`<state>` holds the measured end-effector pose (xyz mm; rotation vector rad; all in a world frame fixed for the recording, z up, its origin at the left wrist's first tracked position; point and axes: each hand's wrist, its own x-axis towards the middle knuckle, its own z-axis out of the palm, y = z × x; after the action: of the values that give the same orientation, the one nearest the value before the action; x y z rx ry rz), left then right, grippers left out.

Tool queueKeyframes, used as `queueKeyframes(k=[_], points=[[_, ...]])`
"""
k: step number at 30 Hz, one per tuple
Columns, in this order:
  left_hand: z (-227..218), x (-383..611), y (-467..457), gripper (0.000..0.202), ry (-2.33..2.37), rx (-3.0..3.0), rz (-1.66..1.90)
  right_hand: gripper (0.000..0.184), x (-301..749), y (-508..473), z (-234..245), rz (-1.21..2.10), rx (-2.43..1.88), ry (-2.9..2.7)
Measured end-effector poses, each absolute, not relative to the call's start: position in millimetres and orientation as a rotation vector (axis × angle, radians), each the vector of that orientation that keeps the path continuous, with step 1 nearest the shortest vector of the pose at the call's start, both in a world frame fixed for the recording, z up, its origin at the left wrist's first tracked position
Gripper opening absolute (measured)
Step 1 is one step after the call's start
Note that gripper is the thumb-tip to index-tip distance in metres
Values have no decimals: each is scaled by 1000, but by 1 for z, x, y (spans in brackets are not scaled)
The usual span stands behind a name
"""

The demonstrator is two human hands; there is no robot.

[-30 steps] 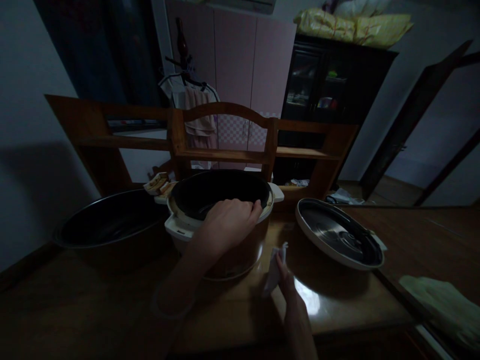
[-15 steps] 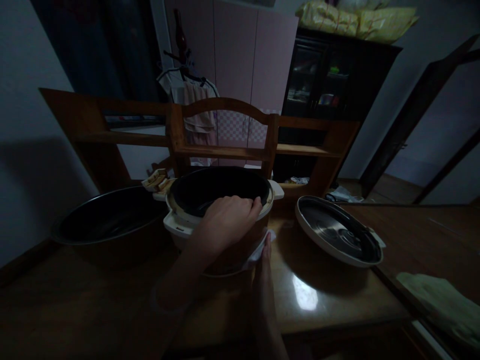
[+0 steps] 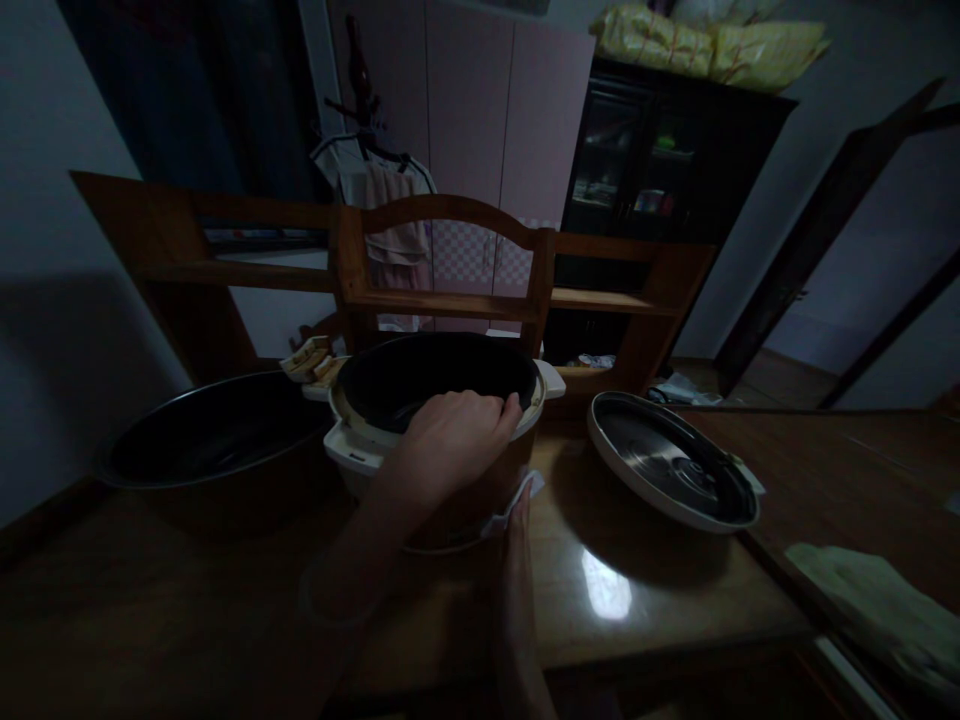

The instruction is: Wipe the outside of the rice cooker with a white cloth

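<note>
A rice cooker body with a cream rim and dark interior stands in the middle of the wooden table, its lid off. My left hand is closed over the cooker's near right rim. Low on the cooker's outer right side, my right hand presses a white cloth against the wall, fingers long and close together. Part of that cloth is hidden between hand and cooker. To the left sits a dark inner pot. The round lid lies to the right, its metal inner side up.
A wooden rack runs along the table's back edge. Small light-coloured pieces are by the cooker's left handle. Pale green fabric lies at the lower right, beyond the table edge. The room is dim.
My right hand has slid slightly down and left along the cooker's side with the white cloth. My left hand keeps its hold on the rim.
</note>
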<state>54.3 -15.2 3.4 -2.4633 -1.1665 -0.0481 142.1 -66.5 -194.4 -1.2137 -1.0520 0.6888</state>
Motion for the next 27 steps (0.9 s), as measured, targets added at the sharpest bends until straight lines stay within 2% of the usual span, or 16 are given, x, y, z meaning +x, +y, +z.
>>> queueKeyframes(k=[27], points=[[1, 52, -13, 40, -1116, -2476, -83, 41, 107, -128, -152, 654, -1271, -1239]])
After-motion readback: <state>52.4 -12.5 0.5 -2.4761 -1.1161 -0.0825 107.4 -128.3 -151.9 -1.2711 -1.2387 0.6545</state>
